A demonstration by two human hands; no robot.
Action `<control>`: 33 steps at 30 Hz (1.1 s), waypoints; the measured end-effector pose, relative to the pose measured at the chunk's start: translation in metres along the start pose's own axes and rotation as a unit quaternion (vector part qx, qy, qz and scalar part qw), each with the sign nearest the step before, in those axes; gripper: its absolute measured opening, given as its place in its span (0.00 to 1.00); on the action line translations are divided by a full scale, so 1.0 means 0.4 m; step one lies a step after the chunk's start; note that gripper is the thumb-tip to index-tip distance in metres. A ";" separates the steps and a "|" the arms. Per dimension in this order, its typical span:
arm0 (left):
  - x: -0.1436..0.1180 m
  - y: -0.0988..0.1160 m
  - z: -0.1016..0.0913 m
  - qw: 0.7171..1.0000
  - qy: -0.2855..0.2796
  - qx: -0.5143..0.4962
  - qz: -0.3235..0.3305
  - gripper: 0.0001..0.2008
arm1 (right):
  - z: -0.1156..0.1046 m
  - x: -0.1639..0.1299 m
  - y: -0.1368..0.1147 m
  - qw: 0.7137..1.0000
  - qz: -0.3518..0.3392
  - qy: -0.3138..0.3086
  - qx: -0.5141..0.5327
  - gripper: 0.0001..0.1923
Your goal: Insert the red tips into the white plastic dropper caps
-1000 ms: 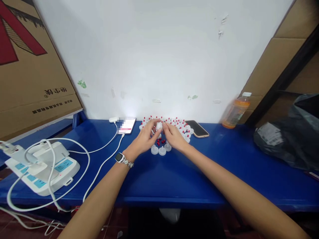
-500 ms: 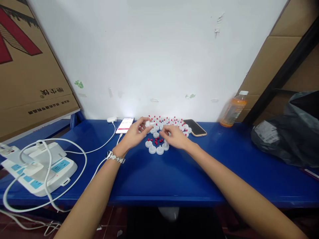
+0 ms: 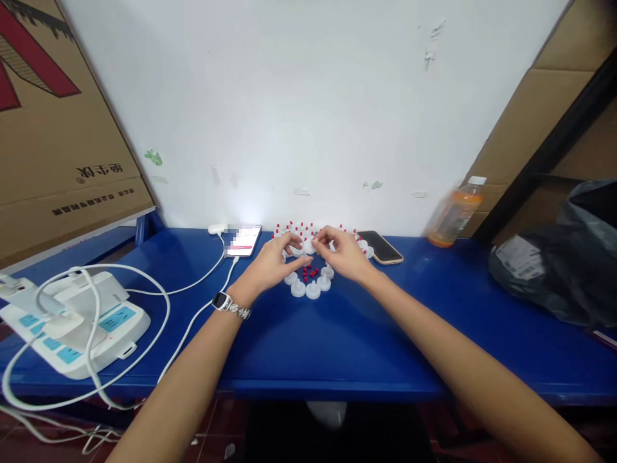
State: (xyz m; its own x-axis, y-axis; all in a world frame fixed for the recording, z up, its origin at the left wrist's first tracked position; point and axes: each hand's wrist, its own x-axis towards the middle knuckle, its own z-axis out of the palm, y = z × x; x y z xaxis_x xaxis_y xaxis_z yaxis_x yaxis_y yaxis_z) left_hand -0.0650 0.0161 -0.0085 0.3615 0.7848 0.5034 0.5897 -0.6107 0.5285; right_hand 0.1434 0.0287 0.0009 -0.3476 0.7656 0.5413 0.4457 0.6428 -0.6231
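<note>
White cap (image 3: 308, 245) sits pinched between my left hand (image 3: 274, 263) and right hand (image 3: 343, 256), fingertips together on it, I think; red plugs (image 3: 309, 272) lie below.

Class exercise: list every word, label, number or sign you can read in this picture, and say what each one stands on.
Cardboard box: two lines of dark printed characters, seen mirrored and too small to read.
Lit phone: screen blurred, unreadable.
Orange bottle: label blurred, unreadable.
Black bag: pale printed label, too small to read.
Power strip: no legible marking.
Watch: face dark, nothing legible.
</note>
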 end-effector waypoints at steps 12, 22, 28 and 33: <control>-0.008 -0.109 -0.003 0.984 0.028 0.159 -0.078 0.09 | 0.038 0.053 0.065 0.953 0.048 -0.134 -0.268 0.07; 0.003 -0.047 -0.007 0.995 0.066 0.075 -0.029 0.06 | 0.058 0.049 0.007 0.986 -0.001 -0.060 -0.155 0.10; 0.007 0.011 0.001 0.990 0.033 -0.130 -0.048 0.12 | 0.062 0.017 -0.029 0.997 0.000 -0.078 -0.010 0.09; 0.004 0.021 0.011 0.974 0.025 -0.221 -0.034 0.13 | 0.053 0.005 -0.025 0.986 0.074 -0.064 0.133 0.13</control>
State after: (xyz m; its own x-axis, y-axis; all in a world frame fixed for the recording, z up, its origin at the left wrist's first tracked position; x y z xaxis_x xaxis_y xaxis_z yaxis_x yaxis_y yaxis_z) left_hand -0.0562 0.0127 -0.0063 0.2905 0.8252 0.4843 0.2375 -0.5525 0.7989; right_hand 0.1206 0.0242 -0.0038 -0.4035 0.8376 0.3683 0.2736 0.4946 -0.8250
